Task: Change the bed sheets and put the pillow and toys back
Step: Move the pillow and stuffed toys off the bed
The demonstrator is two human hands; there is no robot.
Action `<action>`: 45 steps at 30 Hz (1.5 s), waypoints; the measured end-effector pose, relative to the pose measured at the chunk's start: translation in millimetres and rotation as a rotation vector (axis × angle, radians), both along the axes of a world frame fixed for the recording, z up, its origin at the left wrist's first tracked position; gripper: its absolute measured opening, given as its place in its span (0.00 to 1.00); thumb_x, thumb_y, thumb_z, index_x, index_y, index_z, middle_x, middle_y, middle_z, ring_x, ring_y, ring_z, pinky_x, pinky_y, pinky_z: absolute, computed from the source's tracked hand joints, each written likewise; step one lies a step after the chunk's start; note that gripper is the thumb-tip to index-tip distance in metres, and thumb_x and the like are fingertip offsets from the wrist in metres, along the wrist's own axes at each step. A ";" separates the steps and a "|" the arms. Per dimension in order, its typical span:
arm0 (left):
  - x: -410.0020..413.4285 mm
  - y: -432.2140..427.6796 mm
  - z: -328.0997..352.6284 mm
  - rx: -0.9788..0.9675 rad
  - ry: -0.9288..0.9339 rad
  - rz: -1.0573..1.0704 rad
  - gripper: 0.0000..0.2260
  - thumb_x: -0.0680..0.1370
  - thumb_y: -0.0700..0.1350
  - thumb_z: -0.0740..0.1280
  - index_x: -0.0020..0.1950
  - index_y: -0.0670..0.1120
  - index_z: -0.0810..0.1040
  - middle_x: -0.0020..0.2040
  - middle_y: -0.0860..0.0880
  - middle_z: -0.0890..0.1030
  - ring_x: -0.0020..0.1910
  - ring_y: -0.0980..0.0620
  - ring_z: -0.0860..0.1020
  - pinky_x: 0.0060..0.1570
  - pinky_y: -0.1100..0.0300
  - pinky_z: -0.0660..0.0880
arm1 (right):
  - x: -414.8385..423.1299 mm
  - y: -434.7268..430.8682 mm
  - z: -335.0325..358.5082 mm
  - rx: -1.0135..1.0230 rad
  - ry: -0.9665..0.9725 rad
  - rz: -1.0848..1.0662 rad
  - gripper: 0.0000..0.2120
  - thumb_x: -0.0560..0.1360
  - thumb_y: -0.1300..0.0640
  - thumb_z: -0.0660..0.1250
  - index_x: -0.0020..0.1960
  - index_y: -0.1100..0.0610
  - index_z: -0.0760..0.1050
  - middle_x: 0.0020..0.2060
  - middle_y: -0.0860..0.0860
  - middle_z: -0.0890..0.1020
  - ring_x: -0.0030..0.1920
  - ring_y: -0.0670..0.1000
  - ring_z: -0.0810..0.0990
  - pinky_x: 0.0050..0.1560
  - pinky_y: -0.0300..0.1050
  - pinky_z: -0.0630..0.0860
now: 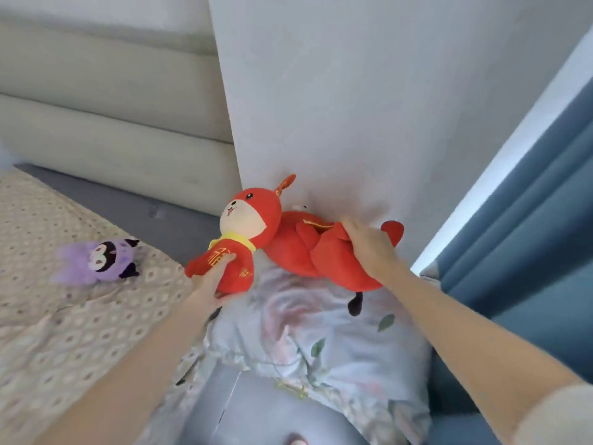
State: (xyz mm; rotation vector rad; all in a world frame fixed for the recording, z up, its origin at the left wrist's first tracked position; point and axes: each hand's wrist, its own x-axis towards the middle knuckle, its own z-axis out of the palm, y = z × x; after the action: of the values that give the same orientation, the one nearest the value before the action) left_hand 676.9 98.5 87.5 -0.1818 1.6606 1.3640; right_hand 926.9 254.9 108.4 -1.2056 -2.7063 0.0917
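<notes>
A small red plush animal (248, 220) with a cream face and yellow collar lies against the wall, above the floral pillow (321, 342). My left hand (215, 277) grips its body from below. A larger red plush toy (305, 252) lies beside it, and my right hand (369, 245) holds its upper side. A purple plush toy (102, 261) rests alone on the patterned bed sheet (64, 332) to the left.
A padded beige headboard (112, 107) stands at the back left. A grey wall (369, 91) rises behind the toys. Blue curtains (529, 236) hang on the right. A grey strip of mattress edge (144, 207) shows between the sheet and headboard.
</notes>
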 end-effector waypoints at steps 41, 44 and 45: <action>43.8 46.9 -49.0 -0.031 0.171 -0.057 0.38 0.65 0.48 0.79 0.70 0.48 0.64 0.63 0.45 0.75 0.58 0.44 0.77 0.55 0.42 0.77 | 56.4 33.3 -112.2 -0.031 -0.490 -0.364 0.20 0.80 0.61 0.47 0.70 0.50 0.62 0.67 0.55 0.66 0.64 0.59 0.67 0.59 0.54 0.68; 48.9 43.9 -59.4 -0.051 0.171 -0.044 0.39 0.65 0.47 0.79 0.70 0.48 0.64 0.63 0.45 0.74 0.59 0.44 0.76 0.54 0.42 0.77 | 71.2 21.6 -133.3 -0.342 -0.586 -0.541 0.24 0.81 0.61 0.54 0.75 0.51 0.54 0.71 0.58 0.57 0.71 0.65 0.58 0.65 0.63 0.66; 50.2 44.2 -61.9 -0.059 0.174 -0.033 0.39 0.65 0.46 0.79 0.71 0.48 0.63 0.64 0.45 0.74 0.59 0.44 0.76 0.53 0.41 0.78 | 72.4 22.0 -132.9 -0.426 -0.598 -0.562 0.26 0.80 0.61 0.55 0.76 0.52 0.52 0.72 0.60 0.55 0.72 0.68 0.55 0.66 0.67 0.65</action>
State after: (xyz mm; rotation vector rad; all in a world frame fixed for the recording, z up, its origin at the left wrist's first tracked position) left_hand 727.1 142.7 25.6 -0.0702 1.8411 1.3381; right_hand 999.3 276.9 -24.5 -2.4130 -2.7428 0.2789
